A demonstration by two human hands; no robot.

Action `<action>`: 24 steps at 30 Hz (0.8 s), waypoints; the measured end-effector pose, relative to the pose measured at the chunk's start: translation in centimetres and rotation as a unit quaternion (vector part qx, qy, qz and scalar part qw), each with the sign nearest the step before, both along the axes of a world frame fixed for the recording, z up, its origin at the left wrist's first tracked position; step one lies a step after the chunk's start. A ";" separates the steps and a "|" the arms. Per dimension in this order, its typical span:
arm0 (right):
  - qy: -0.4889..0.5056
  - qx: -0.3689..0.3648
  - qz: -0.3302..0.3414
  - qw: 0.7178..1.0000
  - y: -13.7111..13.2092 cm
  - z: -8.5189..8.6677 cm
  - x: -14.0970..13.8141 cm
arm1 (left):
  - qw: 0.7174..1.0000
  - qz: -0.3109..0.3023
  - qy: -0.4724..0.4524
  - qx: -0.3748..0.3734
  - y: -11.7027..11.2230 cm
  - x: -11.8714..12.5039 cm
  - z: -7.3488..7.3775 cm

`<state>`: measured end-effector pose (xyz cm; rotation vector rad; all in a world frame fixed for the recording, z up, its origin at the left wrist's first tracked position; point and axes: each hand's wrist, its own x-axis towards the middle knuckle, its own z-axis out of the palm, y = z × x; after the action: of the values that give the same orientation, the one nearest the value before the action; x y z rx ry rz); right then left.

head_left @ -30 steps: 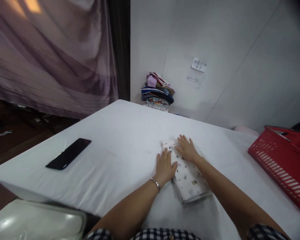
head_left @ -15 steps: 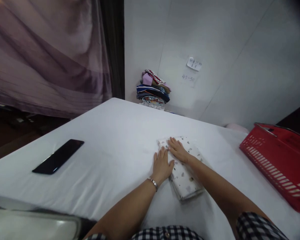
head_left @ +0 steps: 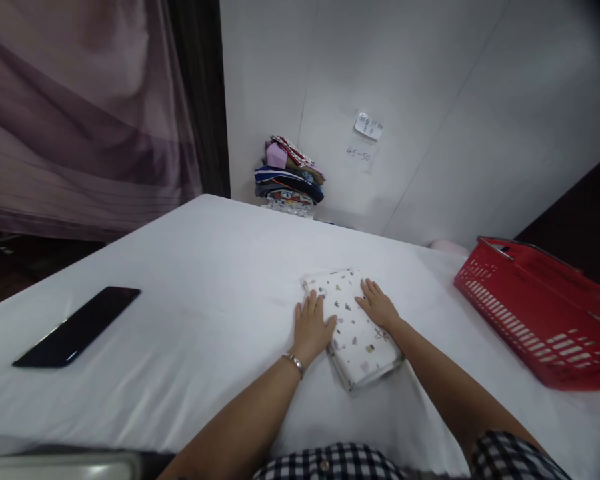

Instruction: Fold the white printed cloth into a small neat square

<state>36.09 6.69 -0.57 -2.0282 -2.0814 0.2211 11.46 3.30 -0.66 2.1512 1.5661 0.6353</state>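
Observation:
A folded white cloth with small printed figures (head_left: 353, 327) lies on the white table (head_left: 205, 280) in front of me. My left hand (head_left: 311, 327) rests flat, fingers stretched out, on the cloth's left edge; a silver bracelet sits on that wrist. My right hand (head_left: 377, 305) lies flat on the cloth's right edge, fingers spread. Neither hand holds anything.
A black phone (head_left: 77, 327) lies at the table's left. A red plastic basket (head_left: 535, 307) stands at the right. A stack of folded coloured clothes (head_left: 289, 179) sits at the far edge against the white wall, below two paper notes (head_left: 367, 127). A purple curtain (head_left: 70, 120) hangs at the left.
My right hand has slid from the cloth's top middle to its right edge. The left hand stays at the left edge. The view has turned to the right.

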 end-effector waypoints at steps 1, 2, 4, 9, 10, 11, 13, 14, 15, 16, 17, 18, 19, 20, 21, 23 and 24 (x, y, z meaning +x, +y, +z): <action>0.044 -0.010 -0.010 0.999 0.1 0.3 0.0 | 1.000 -0.002 -0.011 0.001 0.0 -0.1 0.0; 0.089 -0.020 -0.022 0.996 0.1 0.7 0.1 | 1.000 0.001 -0.024 0.002 0.1 -0.2 0.0; 0.161 -0.034 -0.064 0.984 0.0 1.5 0.7 | 0.998 0.019 -0.055 0.005 0.2 -0.3 0.1; 0.210 -0.080 -0.181 0.958 -1.1 3.0 3.0 | 0.991 0.063 -0.117 0.000 0.4 -0.5 0.6; 0.210 -0.091 -0.188 0.955 -1.3 3.3 3.3 | 0.989 0.063 -0.133 -0.005 0.4 -0.5 0.8; 0.209 -0.099 -0.194 0.953 -1.5 3.5 3.6 | 0.986 0.062 -0.153 -0.013 0.5 -0.6 0.9; 0.207 -0.124 -0.209 0.948 -1.8 3.9 4.0 | 0.977 0.064 -0.201 -0.041 0.7 -0.8 1.1; 0.207 -0.138 -0.219 0.943 -1.8 4.1 4.1 | 0.970 0.066 -0.228 -0.060 0.8 -0.9 1.2; 0.210 -0.154 -0.228 0.938 -1.9 4.4 4.1 | 0.962 0.068 -0.253 -0.084 0.9 -1.0 1.3; 0.215 -0.169 -0.236 0.932 -2.0 4.5 4.1 | 0.952 0.071 -0.278 -0.111 1.1 -1.0 1.4; 0.223 -0.182 -0.241 0.927 -2.0 4.7 4.1 | 0.940 0.075 -0.304 -0.140 1.2 -1.0 1.5; 0.233 -0.195 -0.241 0.922 -2.1 4.9 4.1 | 0.925 0.079 -0.330 -0.172 1.4 -1.0 1.5; 0.250 -0.210 -0.237 0.915 -2.2 5.0 4.0 | 0.908 0.086 -0.355 -0.207 1.5 -1.0 1.7; 0.278 -0.229 -0.231 0.904 -2.4 5.1 3.9 | 0.888 0.092 -0.379 -0.245 1.5 -1.1 1.8; 0.314 -0.250 -0.223 0.888 -2.6 5.2 3.9 | 0.867 0.096 -0.399 -0.282 1.6 -1.1 2.0; 0.391 -0.285 -0.211 0.849 -2.8 5.3 3.9 | 0.832 0.091 -0.425 -0.345 1.6 -1.1 2.2; 0.423 -0.293 -0.210 0.831 -3.0 5.3 4.0 | 0.821 0.082 -0.430 -0.367 1.5 -1.2 2.3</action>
<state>40.09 3.72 4.73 -2.0178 -1.0439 1.5017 10.26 4.79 1.68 0.9330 1.1726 0.7404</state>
